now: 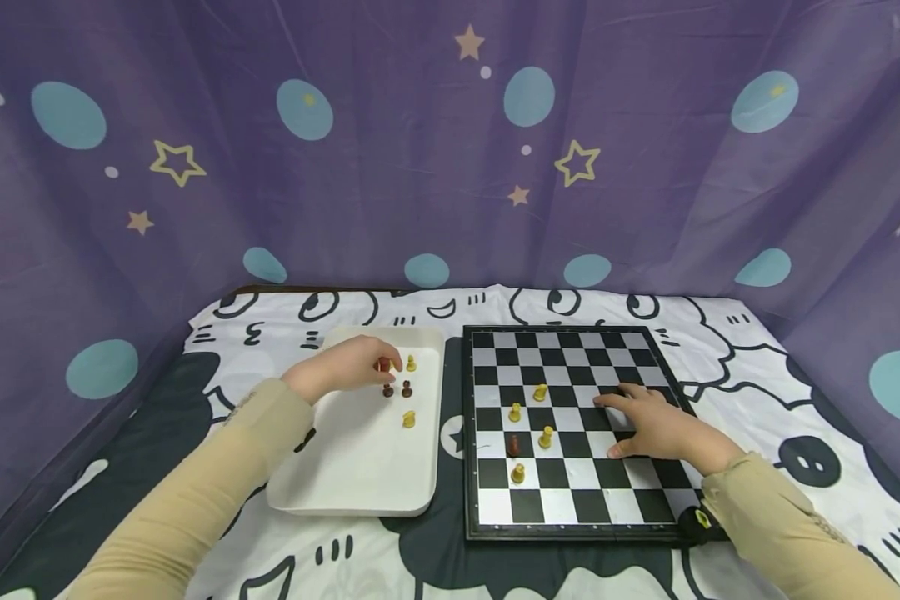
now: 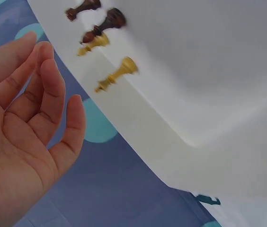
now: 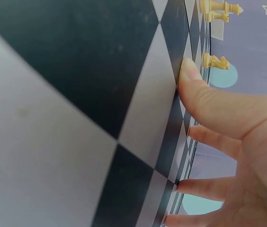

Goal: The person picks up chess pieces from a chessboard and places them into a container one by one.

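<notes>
My left hand [image 1: 352,364] hangs over the far part of a white tray [image 1: 360,483], fingers bent loosely. In the left wrist view this hand [image 2: 34,104] has nothing in its grasp, and chess pieces stand a little away from its fingertips. Among them are a dark brown piece [image 2: 107,24] and a yellow piece [image 2: 117,74]. On the right side of a black-and-white chessboard [image 1: 558,533], my right hand [image 1: 652,425] rests with fingers spread, holding nothing. Several yellow pieces, including a yellow knight [image 1: 541,392], and one red-brown piece [image 1: 513,446] stand on the board's left half.
Inside the tray, two dark pieces [image 1: 407,388] stand near the left hand, with a yellow piece [image 1: 408,419] closer to me. A small black object [image 1: 696,523] sits at the board's near right corner. Patterned cloth [image 1: 570,575] covers the table, and a purple curtain [image 1: 420,208] hangs behind.
</notes>
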The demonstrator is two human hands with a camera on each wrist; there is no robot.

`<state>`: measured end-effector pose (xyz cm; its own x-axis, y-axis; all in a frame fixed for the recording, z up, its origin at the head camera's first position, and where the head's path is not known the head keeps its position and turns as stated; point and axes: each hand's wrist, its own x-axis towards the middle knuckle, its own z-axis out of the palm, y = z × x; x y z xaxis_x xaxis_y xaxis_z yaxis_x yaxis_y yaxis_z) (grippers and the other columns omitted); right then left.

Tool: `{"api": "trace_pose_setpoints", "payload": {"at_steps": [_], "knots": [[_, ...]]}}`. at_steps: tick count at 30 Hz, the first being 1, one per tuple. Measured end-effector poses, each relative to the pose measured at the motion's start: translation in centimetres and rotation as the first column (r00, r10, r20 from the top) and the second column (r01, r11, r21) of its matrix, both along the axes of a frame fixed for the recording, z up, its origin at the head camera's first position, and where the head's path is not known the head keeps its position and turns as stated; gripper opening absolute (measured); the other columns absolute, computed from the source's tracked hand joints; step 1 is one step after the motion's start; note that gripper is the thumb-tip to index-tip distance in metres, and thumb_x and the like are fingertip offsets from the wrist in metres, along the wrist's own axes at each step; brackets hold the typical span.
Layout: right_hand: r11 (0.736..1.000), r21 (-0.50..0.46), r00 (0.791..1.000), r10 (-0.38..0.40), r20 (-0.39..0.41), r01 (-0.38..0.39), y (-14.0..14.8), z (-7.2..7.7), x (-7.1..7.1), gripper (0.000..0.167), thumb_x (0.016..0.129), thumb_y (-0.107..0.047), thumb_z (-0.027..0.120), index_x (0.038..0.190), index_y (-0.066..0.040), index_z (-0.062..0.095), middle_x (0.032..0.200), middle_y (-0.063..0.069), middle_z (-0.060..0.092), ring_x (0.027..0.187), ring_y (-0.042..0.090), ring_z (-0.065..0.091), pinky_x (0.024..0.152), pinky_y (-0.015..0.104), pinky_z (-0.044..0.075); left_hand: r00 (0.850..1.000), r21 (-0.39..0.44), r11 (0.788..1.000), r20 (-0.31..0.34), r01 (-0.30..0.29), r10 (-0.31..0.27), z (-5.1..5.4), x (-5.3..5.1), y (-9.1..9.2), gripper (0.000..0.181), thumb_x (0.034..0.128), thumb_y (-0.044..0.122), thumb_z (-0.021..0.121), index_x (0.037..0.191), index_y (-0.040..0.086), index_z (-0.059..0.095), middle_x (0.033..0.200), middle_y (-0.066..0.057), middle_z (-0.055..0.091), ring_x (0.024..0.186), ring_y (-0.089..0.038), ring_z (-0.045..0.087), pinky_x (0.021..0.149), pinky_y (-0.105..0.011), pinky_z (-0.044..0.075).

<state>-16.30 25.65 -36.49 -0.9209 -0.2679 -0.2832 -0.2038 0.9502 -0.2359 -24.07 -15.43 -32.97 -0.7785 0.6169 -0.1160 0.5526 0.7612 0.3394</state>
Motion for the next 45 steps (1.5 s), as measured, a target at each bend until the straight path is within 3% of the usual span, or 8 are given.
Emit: {"api": "trace_pose_setpoints", "payload": {"at_steps": [9,21,30,45], "knots": [[1.000,0.000,1.000,0.003,-0.010,-0.003,0.0,-0.2,0.1,0.080,0.067,-0.045,0.079,0.133,-0.011,0.052,0.141,0.037,0.030,0.123,0.063,0.029,0.089,0.071,0.035,0.999,0.032,0.999,0.040,0.016,-0.018,0.3,1.1,1.6,0.019,0.0900,0.008,0.061,0.107,0.002,0.067,0.079,-0.001,0.062,0.066,-0.008,0.053,0.068,-0.027,0.045],[1.000,-0.006,1.000,0.003,-0.012,-0.003,0.0,-0.2,0.1,0.079,0.067,-0.045,0.079,0.134,-0.011,0.052,0.141,0.037,0.030,0.123,0.064,0.028,0.088,0.072,0.035,0.993,0.060,0.991,-0.015,0.117,-0.116,1.0,2.2,4.0,0.015,0.0895,0.010,0.063,0.103,0.005,0.068,0.075,0.001,0.060,0.066,-0.008,0.049,0.065,-0.023,0.043],[1.000,0.001,1.000,0.002,-0.011,-0.002,0.0,0.0,0.0,0.079,0.067,-0.044,0.079,0.133,-0.011,0.052,0.141,0.036,0.030,0.123,0.064,0.028,0.089,0.072,0.033,0.986,0.094,0.982,-0.011,0.164,-0.164,1.3,2.4,5.5,0.016,0.0904,0.011,0.062,0.104,0.005,0.069,0.082,0.001,0.064,0.073,-0.008,0.053,0.069,-0.024,0.045],[1.000,-0.002,1.000,0.002,-0.011,-0.002,0.1,-0.1,-0.1,0.078,0.068,-0.044,0.080,0.133,-0.011,0.051,0.141,0.037,0.030,0.122,0.065,0.028,0.089,0.073,0.033,0.980,0.078,0.977,0.012,0.198,-0.199,1.9,2.1,9.3,0.022,0.0905,0.014,0.064,0.111,0.005,0.068,0.088,0.000,0.066,0.073,-0.009,0.055,0.071,-0.025,0.047]]}}
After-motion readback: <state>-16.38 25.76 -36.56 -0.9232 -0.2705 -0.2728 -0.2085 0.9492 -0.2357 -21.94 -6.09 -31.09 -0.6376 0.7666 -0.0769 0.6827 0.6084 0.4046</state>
